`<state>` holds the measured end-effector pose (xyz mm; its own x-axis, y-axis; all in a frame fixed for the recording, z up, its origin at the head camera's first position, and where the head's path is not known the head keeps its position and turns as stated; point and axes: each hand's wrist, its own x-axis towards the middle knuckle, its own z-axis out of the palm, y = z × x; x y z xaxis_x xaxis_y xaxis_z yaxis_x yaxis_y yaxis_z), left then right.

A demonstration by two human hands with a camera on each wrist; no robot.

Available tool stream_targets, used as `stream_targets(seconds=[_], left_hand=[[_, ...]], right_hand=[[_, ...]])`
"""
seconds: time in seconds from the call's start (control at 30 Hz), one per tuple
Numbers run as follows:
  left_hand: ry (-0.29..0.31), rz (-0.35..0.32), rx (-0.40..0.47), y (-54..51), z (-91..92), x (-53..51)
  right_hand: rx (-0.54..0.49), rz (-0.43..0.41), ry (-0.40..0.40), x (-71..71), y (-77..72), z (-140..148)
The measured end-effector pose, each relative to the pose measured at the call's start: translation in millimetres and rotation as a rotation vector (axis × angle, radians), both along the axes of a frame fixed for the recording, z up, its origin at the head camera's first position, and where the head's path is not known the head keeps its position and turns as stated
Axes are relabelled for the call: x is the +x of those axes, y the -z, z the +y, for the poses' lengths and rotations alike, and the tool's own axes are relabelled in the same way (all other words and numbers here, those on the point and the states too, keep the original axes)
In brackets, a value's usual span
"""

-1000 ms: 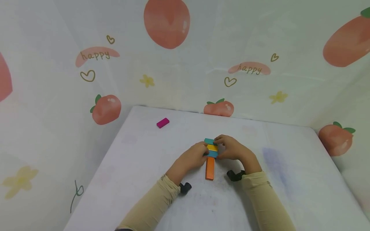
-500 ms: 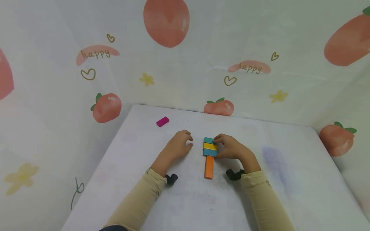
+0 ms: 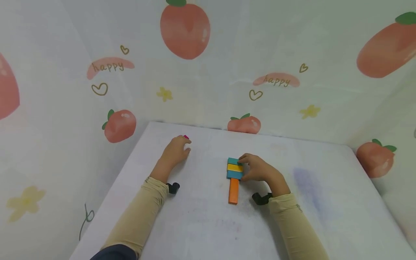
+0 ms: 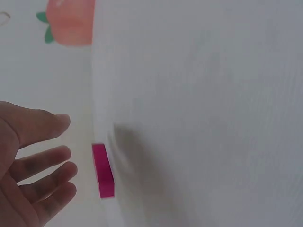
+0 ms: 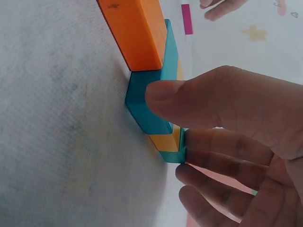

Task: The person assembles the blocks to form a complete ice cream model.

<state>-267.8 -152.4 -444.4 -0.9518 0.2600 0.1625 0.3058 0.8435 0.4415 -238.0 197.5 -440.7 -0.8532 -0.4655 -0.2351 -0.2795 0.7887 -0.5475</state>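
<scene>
Three blocks lie side by side on the white table: a teal block [image 3: 233, 161], a yellow block [image 3: 234, 168] and a blue block [image 3: 234, 174]. An orange block [image 3: 233, 191] points away from the blue one toward the front. My right hand [image 3: 261, 169] holds the row at its right end, thumb against the blue block and fingers by the teal one. At the back left, my left hand [image 3: 174, 151] hovers with loosely bent fingers beside a magenta block [image 4: 103, 172]. In the left wrist view a gap shows between fingers and block; the head view mostly hides the block.
The white table [image 3: 201, 224] spreads around the blocks. Behind it hangs a white cloth [image 3: 208, 90] printed with peaches and flowers. A black camera mount [image 3: 261, 198] sits at the right wrist, another camera mount [image 3: 173, 187] at the left.
My left hand has left the row of blocks and moved left and back to the magenta block. The right hand stays at the row.
</scene>
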Motion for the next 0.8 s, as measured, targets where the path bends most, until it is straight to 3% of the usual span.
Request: stream_targets(seconds=[0.2, 0.33, 0.8], left_hand=[[-0.136, -0.015, -0.001, 6.2, -20.3, -13.8], [-0.192, -0.017, 0.033, 11.5, -27.1, -20.0], [-0.206, -0.107, 0.047, 16.3, -25.7, -32.7]], right_hand=[[0.015, 0.005, -0.006, 0.9, -0.8, -0.8], [0.021, 0.017, -0.013, -0.6, -2.4, -1.5], [0.035, 0.036, -0.035, -1.5, -5.7, -2.1]])
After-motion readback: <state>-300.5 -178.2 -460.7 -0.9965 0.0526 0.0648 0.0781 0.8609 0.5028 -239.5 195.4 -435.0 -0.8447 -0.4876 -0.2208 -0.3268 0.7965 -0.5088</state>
